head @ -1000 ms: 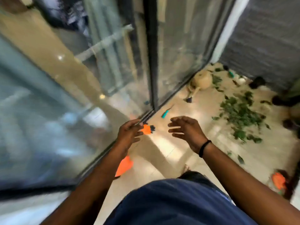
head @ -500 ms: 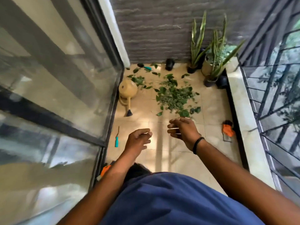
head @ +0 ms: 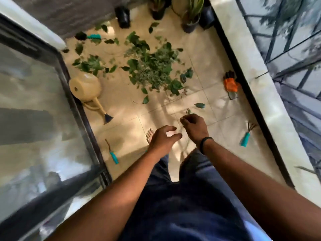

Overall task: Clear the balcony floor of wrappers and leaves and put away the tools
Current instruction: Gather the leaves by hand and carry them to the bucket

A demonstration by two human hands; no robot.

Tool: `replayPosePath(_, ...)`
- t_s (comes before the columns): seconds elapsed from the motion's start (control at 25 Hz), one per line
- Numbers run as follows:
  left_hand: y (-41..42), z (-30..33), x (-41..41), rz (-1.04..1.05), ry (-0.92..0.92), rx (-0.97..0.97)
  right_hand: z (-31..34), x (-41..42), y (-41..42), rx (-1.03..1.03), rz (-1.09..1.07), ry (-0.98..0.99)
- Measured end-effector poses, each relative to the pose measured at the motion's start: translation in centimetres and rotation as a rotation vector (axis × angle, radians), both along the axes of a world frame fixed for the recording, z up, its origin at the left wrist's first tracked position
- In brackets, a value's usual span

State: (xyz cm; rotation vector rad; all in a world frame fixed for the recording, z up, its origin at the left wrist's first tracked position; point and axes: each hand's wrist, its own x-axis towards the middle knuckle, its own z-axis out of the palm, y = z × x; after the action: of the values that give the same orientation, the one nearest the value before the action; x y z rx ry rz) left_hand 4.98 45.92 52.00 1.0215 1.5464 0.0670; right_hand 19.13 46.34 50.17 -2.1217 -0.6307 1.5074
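Note:
Green leaves (head: 152, 72) lie in a wide heap on the beige tiled floor (head: 121, 108), with a smaller scatter (head: 90, 64) to the left and loose ones (head: 199, 105) nearer me. Tools lie about: a teal-handled tool (head: 113, 157) by the glass door, a teal hand rake (head: 245, 139) by the right ledge, another teal-handled tool (head: 93, 37) at the far wall, and orange gloves (head: 230, 84). My left hand (head: 163, 138) and my right hand (head: 195, 126) hover above the floor with loosely curled fingers, and I see nothing in either. No wrappers show.
A beige watering can (head: 86, 87) lies on its side against the sliding glass door (head: 34, 101). Potted plants (head: 190, 23) and a black pot (head: 123, 14) stand at the far wall. A white ledge (head: 260, 84) with a railing runs along the right. My bare foot (head: 149, 134) is on the tiles.
The view has swung from the glass door down onto the balcony floor. Both hands stay in front of me, and the right hand's fingers have curled in.

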Motion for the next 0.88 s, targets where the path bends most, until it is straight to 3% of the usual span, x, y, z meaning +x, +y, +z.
replayPosePath(0.12, 5.3, -11.2, 0.1, -0.048, 0.143, -0.003, -11.1, -1.4, 3.3, -0.082, -0.103, -0.074)
replayPosePath(0.32, 13.0, -41.7, -1.7, -0.019, 0.341, 0.002, -38.4, -0.3, 7.7, -0.319, -0.404, -0.26)
replayPosePath(0.48, 18.4, -60.4, -4.6, 0.145, 0.731, 0.164, -56.1, 3.0, 7.3, -0.291, -0.396, -0.453)
replayPosePath(0.6, 22.7, -67.2, -6.2, 0.259, 0.814, 0.235, -65.7, 6.8, 7.8, -0.362, -0.373, -0.794)
replayPosePath(0.72, 25.5, -69.9, -5.3, 0.14, 0.902, 0.411, -68.7, 8.6, 12.7, -0.391, -0.43, -0.999)
replayPosePath(0.8, 26.2, -71.1, -5.2, -0.012, 0.916, 0.569, -69.8, 6.2, 19.0, -0.241, -0.22, -1.036)
replayPosePath(0.88, 26.2, -71.4, -5.5, -0.18, 0.882, 0.716, -69.8, 1.2, 25.8, 0.003, 0.148, -1.005)
